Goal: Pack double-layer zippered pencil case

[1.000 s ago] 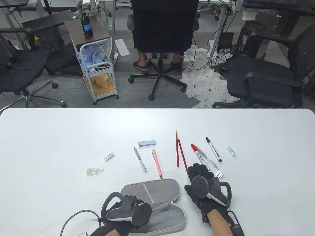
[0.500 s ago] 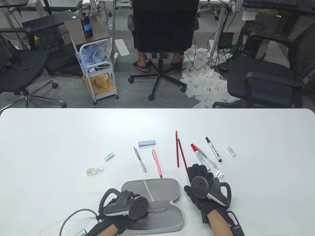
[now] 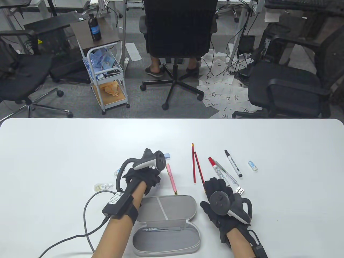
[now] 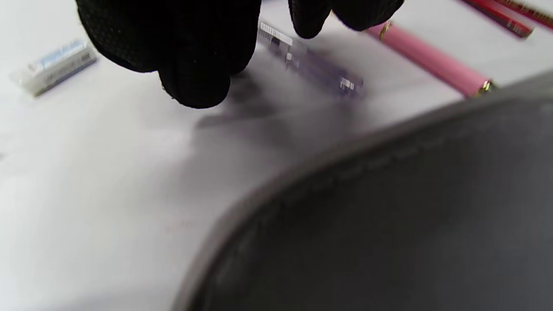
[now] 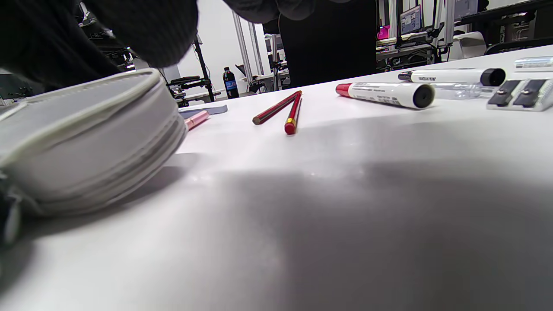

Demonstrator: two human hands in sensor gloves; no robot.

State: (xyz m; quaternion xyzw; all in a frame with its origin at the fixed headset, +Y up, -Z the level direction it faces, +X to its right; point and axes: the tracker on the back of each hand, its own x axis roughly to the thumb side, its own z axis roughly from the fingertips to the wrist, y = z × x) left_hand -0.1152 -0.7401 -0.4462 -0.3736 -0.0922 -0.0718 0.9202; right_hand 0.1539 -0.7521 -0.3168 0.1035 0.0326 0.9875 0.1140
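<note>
Fingers (image 4: 194, 82) of left hand (image 3: 142, 177) hover above clear pen (image 4: 311, 65).

Left hand (image 3: 143, 178) reaches forward, fingers curled down; right hand (image 3: 219, 200) lies flat.

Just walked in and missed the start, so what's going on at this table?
A person in black sensor gloves is packing a grey zippered pencil case, which lies open with one pen inside. The left hand reaches over a clear gel pen beside the pink pen, fingers not visibly closed on it. The right hand rests on the white table beside the case.
</note>
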